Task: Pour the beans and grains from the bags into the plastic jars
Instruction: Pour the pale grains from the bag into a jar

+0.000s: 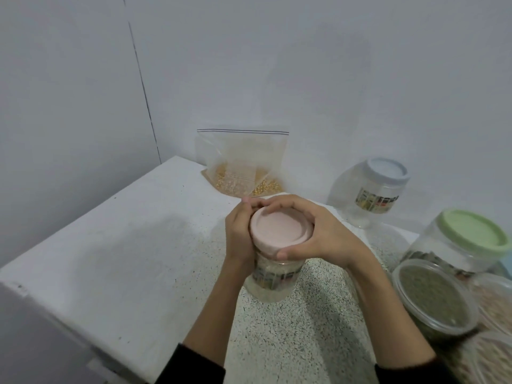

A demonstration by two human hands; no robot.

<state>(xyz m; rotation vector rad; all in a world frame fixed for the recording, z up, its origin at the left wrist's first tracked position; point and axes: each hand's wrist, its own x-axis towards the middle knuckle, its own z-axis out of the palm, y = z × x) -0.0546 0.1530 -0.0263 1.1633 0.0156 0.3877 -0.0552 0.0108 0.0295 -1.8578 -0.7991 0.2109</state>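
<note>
pink lid on a clear plastic jar, standing upright on a speckled counter, seen from a head camera looking down. both hands are wrapped around the top of this jar. the left hand curls around the lid's left side and the jar's shoulder, fingers reaching over the far edge. the right hand arches over the lid's right side, fingers bent around the far rim and thumb pressed on the near rim. each hand is closed on the jar or lid, neither is free. the jar looks empty or nearly so; its contents are hard to tell through the wall and label.

behind the jar, against the wall, stands a zip bag with yellow grains in its bottom, its sealed top edge running left to right. it lies straight ahead of the hands, about equally reachable, perhaps a little nearer the left one.

right of the jar and farther back is a clear jar with a blue lid. nearer on the right is a jar with a green lid, and in front of it an open tub of greenish grains.

the step in hand is probably unscrewing the pink lid; the jar's long axis is vertical, so the twist turns around that upright line.
</note>
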